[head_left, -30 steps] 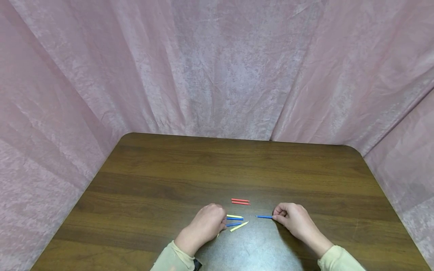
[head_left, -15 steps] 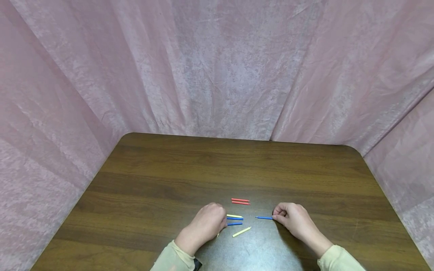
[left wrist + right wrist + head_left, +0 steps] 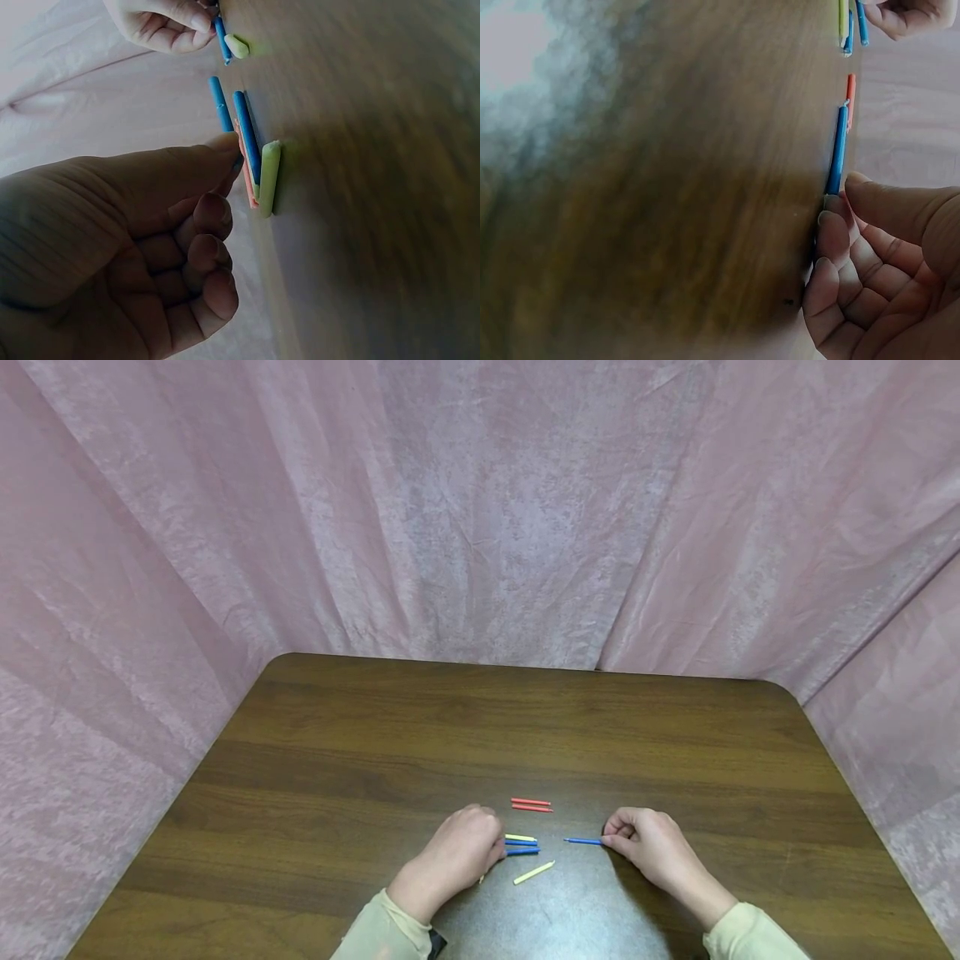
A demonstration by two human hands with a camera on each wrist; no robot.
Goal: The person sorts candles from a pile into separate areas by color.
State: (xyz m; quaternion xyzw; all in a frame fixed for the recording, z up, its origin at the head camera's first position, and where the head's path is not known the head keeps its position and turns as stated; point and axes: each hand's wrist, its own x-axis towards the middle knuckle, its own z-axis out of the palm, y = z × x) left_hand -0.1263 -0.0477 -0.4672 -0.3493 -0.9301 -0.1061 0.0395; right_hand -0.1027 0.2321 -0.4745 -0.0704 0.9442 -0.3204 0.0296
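My left hand (image 3: pixel 456 852) is low over the table and pinches a slim blue candle (image 3: pixel 220 105) between thumb and forefinger. Beside it, a second blue candle (image 3: pixel 522 842) and a yellow candle (image 3: pixel 520 837) lie nearly parallel, their left ends hidden by the hand. To the right, my right hand (image 3: pixel 651 845) pinches one end of another blue candle (image 3: pixel 838 150), whose tip points left. A loose yellow candle (image 3: pixel 534 872) lies slanted nearer to me. Part of one more yellow candle (image 3: pixel 482 880) peeks out under the left hand.
Two red candles (image 3: pixel 531 805) lie side by side beyond the hands. The brown wooden table (image 3: pixel 360 735) has rounded far corners. Pink curtains (image 3: pixel 480 510) hang behind it and along both sides.
The loose yellow candle has shifted towards me, away from the blue ones. The left hand's blue candle has swung from slanted to nearly level and moved slightly right. The right hand stays put.
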